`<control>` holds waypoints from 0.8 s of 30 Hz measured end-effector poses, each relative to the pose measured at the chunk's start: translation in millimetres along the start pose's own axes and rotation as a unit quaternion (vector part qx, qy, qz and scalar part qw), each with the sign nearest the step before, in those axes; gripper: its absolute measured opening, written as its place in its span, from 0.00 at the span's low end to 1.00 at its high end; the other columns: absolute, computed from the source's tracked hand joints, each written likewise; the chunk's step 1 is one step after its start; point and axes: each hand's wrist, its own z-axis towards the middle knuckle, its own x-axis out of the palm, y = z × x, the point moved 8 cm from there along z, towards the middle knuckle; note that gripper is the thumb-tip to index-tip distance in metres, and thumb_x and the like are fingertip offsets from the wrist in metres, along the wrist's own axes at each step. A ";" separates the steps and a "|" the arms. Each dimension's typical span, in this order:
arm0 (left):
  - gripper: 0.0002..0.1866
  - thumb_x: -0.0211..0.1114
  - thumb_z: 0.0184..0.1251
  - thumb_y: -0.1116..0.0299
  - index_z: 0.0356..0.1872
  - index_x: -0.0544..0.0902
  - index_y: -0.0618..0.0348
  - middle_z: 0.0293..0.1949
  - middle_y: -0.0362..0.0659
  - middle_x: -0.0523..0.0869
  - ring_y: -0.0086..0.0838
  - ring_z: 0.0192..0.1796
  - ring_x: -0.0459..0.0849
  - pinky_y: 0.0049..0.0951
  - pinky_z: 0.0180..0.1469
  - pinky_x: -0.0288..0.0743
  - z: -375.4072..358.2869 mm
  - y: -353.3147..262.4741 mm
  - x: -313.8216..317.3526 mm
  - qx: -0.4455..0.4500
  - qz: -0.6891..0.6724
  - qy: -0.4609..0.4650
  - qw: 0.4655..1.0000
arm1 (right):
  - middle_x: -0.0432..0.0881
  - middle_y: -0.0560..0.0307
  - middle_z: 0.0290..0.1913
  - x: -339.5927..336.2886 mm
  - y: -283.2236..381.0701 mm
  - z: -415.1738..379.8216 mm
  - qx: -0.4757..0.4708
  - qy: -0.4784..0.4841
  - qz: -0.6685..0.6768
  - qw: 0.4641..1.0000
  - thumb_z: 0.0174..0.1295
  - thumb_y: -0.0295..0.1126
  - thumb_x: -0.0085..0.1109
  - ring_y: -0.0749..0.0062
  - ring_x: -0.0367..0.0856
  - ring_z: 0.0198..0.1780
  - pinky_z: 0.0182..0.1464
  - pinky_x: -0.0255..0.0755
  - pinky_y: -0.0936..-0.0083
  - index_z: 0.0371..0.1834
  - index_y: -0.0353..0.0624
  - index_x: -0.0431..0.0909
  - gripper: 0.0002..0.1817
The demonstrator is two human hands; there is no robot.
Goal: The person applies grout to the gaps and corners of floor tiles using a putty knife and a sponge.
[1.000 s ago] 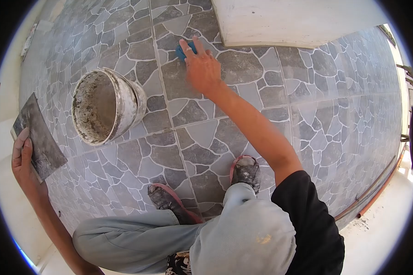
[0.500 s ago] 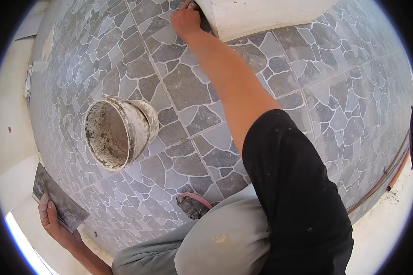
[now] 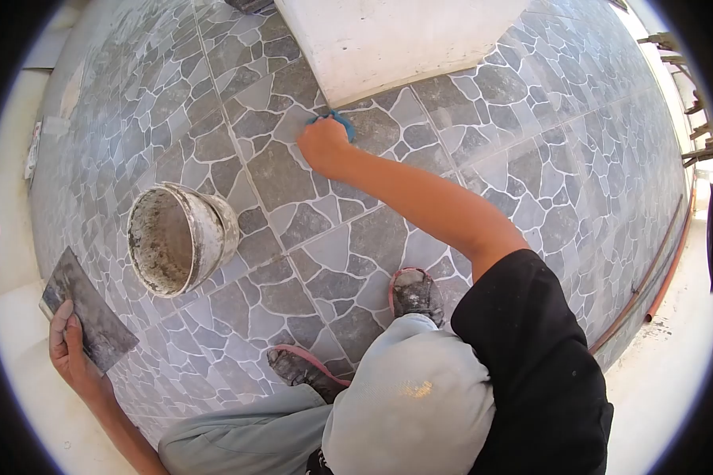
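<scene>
Right hand (image 3: 322,145) presses a blue sponge (image 3: 337,120) flat on the tiled floor (image 3: 483,127) beside the white step (image 3: 388,39), fingers curled over it. It looks soft, light, and best gripped from above. Left hand (image 3: 70,348) grips 1 stiff trowel (image 3: 87,309) near the bucket (image 3: 178,237).

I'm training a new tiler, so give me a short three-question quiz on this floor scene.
1. True or false: the right hand presses a blue sponge on the grey stone-pattern tiled floor.
2. What does the left hand hold?
A. a grey flat rectangular trowel
B. a hammer
C. a brush
3. Fill in: the round white mortar-stained bucket lies tipped on its ____.

Key: 1 true; 2 A; 3 side.
</scene>
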 end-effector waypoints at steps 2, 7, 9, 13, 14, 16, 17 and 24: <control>0.15 0.60 0.78 0.73 0.59 0.83 0.70 0.54 0.46 0.86 0.24 0.55 0.83 0.25 0.62 0.76 -6.3 -4.0 -10.6 0.006 0.005 -0.033 0.999 | 0.88 0.41 0.45 -18.3 -11.5 -35.7 0.017 0.071 0.151 0.986 0.58 0.27 0.61 0.44 0.89 0.49 0.43 0.85 0.56 0.48 0.37 0.86 0.15; 0.17 0.61 0.78 0.72 0.63 0.82 0.67 0.59 0.45 0.86 0.26 0.59 0.82 0.27 0.65 0.74 3.7 17.5 -35.0 -0.048 -0.045 -0.059 0.996 | 0.90 0.43 0.45 -36.1 -162.8 -119.8 0.270 -0.123 0.146 0.944 0.60 0.26 0.55 0.45 0.85 0.55 0.59 0.73 0.49 0.58 0.57 0.87 0.23; 0.18 0.60 0.79 0.70 0.64 0.81 0.67 0.61 0.46 0.84 0.29 0.61 0.82 0.30 0.66 0.74 20.7 15.1 -34.2 -0.025 -0.056 -0.059 0.996 | 0.89 0.44 0.52 -18.5 -235.9 -143.3 0.397 -0.175 0.125 0.892 0.61 0.27 0.55 0.47 0.83 0.58 0.63 0.69 0.53 0.62 0.59 0.85 0.26; 0.19 0.59 0.79 0.69 0.66 0.81 0.66 0.64 0.47 0.83 0.32 0.64 0.81 0.33 0.68 0.73 40.9 6.1 -12.6 -0.049 -0.096 -0.102 0.989 | 0.86 0.44 0.57 71.8 -312.3 -152.2 0.396 -0.299 0.100 0.862 0.62 0.27 0.55 0.44 0.82 0.56 0.61 0.70 0.53 0.61 0.53 0.85 0.23; 0.19 0.60 0.79 0.69 0.65 0.81 0.65 0.63 0.47 0.83 0.31 0.63 0.81 0.32 0.67 0.75 45.6 1.2 -2.6 -0.046 -0.109 -0.100 0.988 | 0.84 0.43 0.58 75.5 -299.6 -147.2 0.387 -0.299 0.130 0.862 0.63 0.27 0.56 0.41 0.81 0.56 0.61 0.70 0.53 0.60 0.49 0.84 0.22; 0.19 0.60 0.78 0.69 0.65 0.82 0.64 0.62 0.46 0.84 0.30 0.61 0.82 0.32 0.65 0.77 60.4 -4.2 15.1 -0.044 -0.118 -0.099 0.987 | 0.80 0.40 0.57 67.9 -250.2 -128.2 0.343 -0.315 0.195 0.863 0.63 0.26 0.59 0.38 0.78 0.56 0.61 0.71 0.53 0.59 0.42 0.82 0.20; 0.19 0.60 0.78 0.69 0.65 0.82 0.63 0.62 0.47 0.83 0.30 0.63 0.81 0.32 0.67 0.75 73.7 -3.5 28.0 -0.041 -0.131 -0.075 0.988 | 0.78 0.39 0.54 58.0 -212.7 -118.6 0.311 -0.329 0.226 0.862 0.63 0.25 0.60 0.37 0.77 0.57 0.61 0.72 0.53 0.58 0.39 0.80 0.19; 0.19 0.60 0.76 0.71 0.64 0.83 0.63 0.65 0.46 0.83 0.30 0.68 0.77 0.28 0.73 0.64 225.9 81.9 8.1 0.008 0.184 0.001 0.983 | 0.79 0.50 0.50 43.1 -222.4 -114.0 0.155 -0.275 0.162 0.935 0.62 0.24 0.56 0.45 0.82 0.52 0.49 0.81 0.52 0.54 0.55 0.81 0.18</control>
